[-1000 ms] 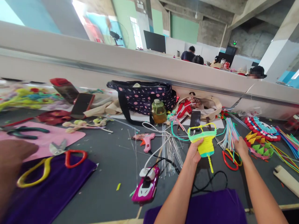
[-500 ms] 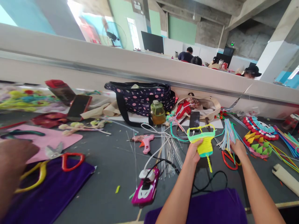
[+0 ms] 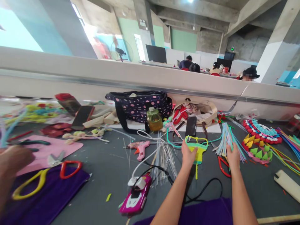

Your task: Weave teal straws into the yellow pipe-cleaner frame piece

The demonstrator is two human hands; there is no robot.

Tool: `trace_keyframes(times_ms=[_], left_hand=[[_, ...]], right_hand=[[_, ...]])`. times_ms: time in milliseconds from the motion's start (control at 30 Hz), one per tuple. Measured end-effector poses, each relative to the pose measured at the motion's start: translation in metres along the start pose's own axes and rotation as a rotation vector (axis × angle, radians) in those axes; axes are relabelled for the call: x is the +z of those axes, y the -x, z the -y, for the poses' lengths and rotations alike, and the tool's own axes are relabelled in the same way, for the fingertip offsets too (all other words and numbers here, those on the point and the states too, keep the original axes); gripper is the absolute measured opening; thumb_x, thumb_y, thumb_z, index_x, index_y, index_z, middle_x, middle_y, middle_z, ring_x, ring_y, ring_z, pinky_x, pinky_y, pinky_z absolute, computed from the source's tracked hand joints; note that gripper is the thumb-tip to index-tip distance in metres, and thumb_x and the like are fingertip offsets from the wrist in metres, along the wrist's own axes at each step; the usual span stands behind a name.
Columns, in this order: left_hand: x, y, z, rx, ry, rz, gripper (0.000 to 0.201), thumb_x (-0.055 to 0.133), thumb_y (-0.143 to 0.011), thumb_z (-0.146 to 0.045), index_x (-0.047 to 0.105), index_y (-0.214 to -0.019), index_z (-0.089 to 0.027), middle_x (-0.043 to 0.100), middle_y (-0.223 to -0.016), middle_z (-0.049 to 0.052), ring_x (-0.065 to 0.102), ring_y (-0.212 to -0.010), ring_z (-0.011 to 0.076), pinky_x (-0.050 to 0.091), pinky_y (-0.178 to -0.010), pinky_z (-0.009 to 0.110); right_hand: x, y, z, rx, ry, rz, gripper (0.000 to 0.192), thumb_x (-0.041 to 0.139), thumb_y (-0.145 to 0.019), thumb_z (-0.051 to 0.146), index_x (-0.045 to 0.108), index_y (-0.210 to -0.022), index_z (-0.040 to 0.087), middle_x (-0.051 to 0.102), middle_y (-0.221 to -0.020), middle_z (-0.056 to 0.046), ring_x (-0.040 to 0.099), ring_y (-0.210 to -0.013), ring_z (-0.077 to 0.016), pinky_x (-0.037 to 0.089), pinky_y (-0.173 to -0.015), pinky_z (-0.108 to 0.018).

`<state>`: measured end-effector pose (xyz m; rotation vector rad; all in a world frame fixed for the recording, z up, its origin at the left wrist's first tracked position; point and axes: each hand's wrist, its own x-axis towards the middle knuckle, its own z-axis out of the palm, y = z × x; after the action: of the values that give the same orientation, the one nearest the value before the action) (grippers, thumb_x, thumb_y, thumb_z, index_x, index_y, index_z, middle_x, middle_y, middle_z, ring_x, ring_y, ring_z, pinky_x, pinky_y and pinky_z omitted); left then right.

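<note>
My left hand [image 3: 188,155] grips a yellow and green woven craft piece [image 3: 198,150], holding it upright above the dark table [image 3: 105,168]; a thin yellow tail hangs below it. My right hand [image 3: 232,154] rests at the base of a bundle of pastel plastic strips [image 3: 227,138], fingers curled on them. A red-handled tool [image 3: 223,165] lies just left of that hand.
A pink glue gun [image 3: 140,148], clear sticks [image 3: 164,154], a magenta car-shaped gadget [image 3: 136,197] and black cable lie centre. Polka-dot bag [image 3: 140,104], yellow bottle [image 3: 154,119] and beige tote [image 3: 199,111] stand behind. Woven mats [image 3: 260,140] sit right. Another person's hand [image 3: 11,162] is far left.
The view tilted up and shifted. My left hand lowered the woven piece a little toward the table. My right hand stayed at the strip bundle. The other person's hand lifted slightly.
</note>
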<state>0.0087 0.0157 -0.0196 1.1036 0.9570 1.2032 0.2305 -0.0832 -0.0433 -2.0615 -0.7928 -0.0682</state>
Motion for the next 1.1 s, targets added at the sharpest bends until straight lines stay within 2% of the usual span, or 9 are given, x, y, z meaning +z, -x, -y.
trace_keyframes(times_ms=[100,200,333,400,467,633,800,933,1100], left_hand=[[0.005,0.012,-0.01,0.318,-0.354,-0.094,0.072,0.069,-0.064,-0.015,0.042,-0.13,-0.011,0.032,-0.144,0.021,0.019,-0.139,0.0353,0.01,-0.113,0.049],[0.017,0.024,-0.018,0.43,-0.358,-0.036,0.054,0.066,-0.07,-0.018,0.054,-0.123,-0.018,0.042,-0.139,0.015,0.027,-0.134,0.0337,0.013,-0.113,0.048],[0.055,0.024,-0.014,0.241,-0.17,0.244,0.026,0.067,-0.073,-0.025,0.068,-0.099,-0.022,0.063,-0.108,0.011,0.05,-0.114,0.03,0.032,-0.104,0.042],[0.081,0.016,-0.007,0.153,-0.314,0.378,0.027,0.061,-0.079,-0.031,0.066,-0.104,-0.02,0.066,-0.103,0.011,0.057,-0.102,0.0267,0.04,-0.095,0.038],[0.107,0.006,0.0,0.109,-0.6,0.462,0.031,0.054,-0.084,-0.036,0.063,-0.109,-0.021,0.067,-0.104,0.01,0.059,-0.099,0.0243,0.042,-0.092,0.035],[0.155,-0.021,0.014,0.02,-0.755,0.479,0.04,0.064,-0.074,-0.046,0.066,-0.1,-0.016,0.07,-0.094,0.009,0.062,-0.093,0.0255,0.045,-0.083,0.034],[0.175,-0.037,0.022,-0.028,-0.826,0.503,0.029,0.069,-0.068,-0.038,0.068,-0.083,-0.012,0.066,-0.07,0.003,0.063,-0.074,0.0213,0.047,-0.068,0.029],[0.179,-0.039,0.028,-0.003,-0.862,0.527,0.013,0.066,-0.07,-0.025,0.068,-0.074,-0.013,0.06,-0.058,0.0,0.06,-0.066,0.018,0.045,-0.063,0.027],[0.179,-0.025,0.026,0.115,-0.873,0.525,0.008,0.061,-0.07,-0.017,0.068,-0.072,-0.014,0.062,-0.064,0.003,0.06,-0.071,0.0203,0.045,-0.07,0.03]], right_hand=[[0.003,0.006,0.002,-0.025,-0.036,0.006,0.061,0.034,-0.085,0.048,0.053,-0.124,0.004,0.058,-0.124,-0.023,0.054,-0.115,-0.0305,0.039,-0.097,-0.04],[0.006,0.01,0.005,-0.049,-0.057,0.026,0.061,0.033,-0.087,0.047,0.054,-0.125,0.003,0.058,-0.123,-0.024,0.054,-0.116,-0.0303,0.039,-0.097,-0.04],[0.004,0.012,0.008,-0.086,-0.092,0.055,0.059,0.033,-0.089,0.043,0.052,-0.127,0.003,0.057,-0.124,-0.024,0.054,-0.116,-0.0296,0.038,-0.098,-0.039],[0.002,0.012,0.01,-0.102,-0.126,0.061,0.057,0.034,-0.088,0.042,0.053,-0.126,0.003,0.058,-0.124,-0.023,0.054,-0.116,-0.0297,0.038,-0.098,-0.04],[0.001,0.012,0.01,-0.109,-0.151,0.062,0.057,0.035,-0.087,0.041,0.054,-0.125,0.003,0.058,-0.123,-0.023,0.054,-0.115,-0.0305,0.039,-0.097,-0.04],[0.004,0.008,0.007,-0.067,-0.203,0.124,0.051,0.044,-0.083,0.041,0.06,-0.12,0.011,0.064,-0.114,-0.019,0.06,-0.103,-0.0296,0.044,-0.085,-0.037],[0.007,0.0,0.0,-0.005,-0.439,0.254,0.042,0.056,-0.074,0.046,0.069,-0.101,0.016,0.071,-0.096,-0.012,0.065,-0.083,-0.0251,0.048,-0.07,-0.031],[0.009,-0.003,-0.005,0.036,-0.537,0.204,0.047,0.052,-0.076,0.045,0.066,-0.108,0.014,0.071,-0.097,-0.012,0.066,-0.076,-0.0222,0.049,-0.066,-0.03],[0.005,-0.004,-0.006,0.036,-0.589,0.127,0.039,0.05,-0.078,0.04,0.066,-0.103,0.016,0.07,-0.094,-0.012,0.066,-0.076,-0.023,0.049,-0.066,-0.032]])
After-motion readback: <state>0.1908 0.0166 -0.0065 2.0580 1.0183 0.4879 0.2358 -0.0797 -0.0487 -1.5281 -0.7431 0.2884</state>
